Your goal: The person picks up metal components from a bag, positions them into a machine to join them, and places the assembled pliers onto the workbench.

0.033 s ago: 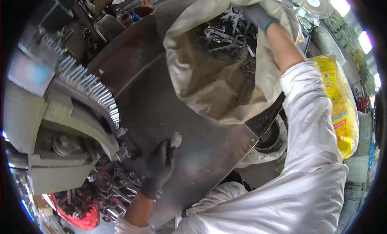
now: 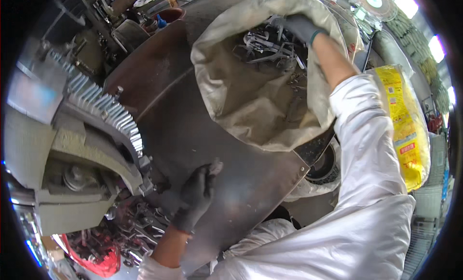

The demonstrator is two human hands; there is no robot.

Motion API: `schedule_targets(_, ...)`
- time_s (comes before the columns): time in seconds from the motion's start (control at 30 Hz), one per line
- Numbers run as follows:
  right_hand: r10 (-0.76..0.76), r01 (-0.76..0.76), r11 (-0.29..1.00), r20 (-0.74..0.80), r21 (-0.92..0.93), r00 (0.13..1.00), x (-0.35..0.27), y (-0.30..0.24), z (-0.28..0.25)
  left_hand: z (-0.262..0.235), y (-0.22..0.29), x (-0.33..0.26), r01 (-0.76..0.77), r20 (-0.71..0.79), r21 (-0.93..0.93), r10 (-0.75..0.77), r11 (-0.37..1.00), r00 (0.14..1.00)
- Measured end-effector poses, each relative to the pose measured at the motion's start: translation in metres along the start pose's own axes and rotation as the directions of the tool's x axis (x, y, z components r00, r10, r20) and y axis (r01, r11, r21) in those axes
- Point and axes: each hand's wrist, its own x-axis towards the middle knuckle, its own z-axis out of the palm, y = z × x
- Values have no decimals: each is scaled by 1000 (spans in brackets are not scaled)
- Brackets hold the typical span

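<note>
My left hand (image 2: pixel 197 191), in a dark glove, is closed above the dark metal sheet. A small greyish piece (image 2: pixel 216 166) juts from between its thumb and fingers, too blurred for me to name its kind. My right hand (image 2: pixel 301 29), in a grey glove with a green cuff, reaches into a large off-white sack (image 2: pixel 260 121). It lies over a heap of silvery forked metal parts (image 2: pixel 270 46) in there. Its fingertips are blurred among the parts, so what they touch is unclear.
At the left stands a machine with a curved row of upright metal pins (image 2: pixel 103 104). Below it, metal parts lie near a red bag (image 2: pixel 103 263). The dark metal sheet (image 2: pixel 231 183) spans the middle. A yellow and white sack (image 2: pixel 405 130) stands at the right.
My right hand has shifted a little left and down inside the sack, over the metal parts. My left hand has moved slightly right with the greyish piece. The sack's rim has shifted slightly.
</note>
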Motion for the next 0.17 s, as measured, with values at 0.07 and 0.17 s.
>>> schedule_targets(0.07, 20, -22, 992, -16, -125, 1000, -2, 40, 8, 28, 1, 24, -130, 61, 91, 125, 987, 990)
schedule_targets(0.17, 29, -22, 936, 16, -351, 999, 13, 106, 52, 49, 1, 40, -230, 121, 164, 212, 959, 970)
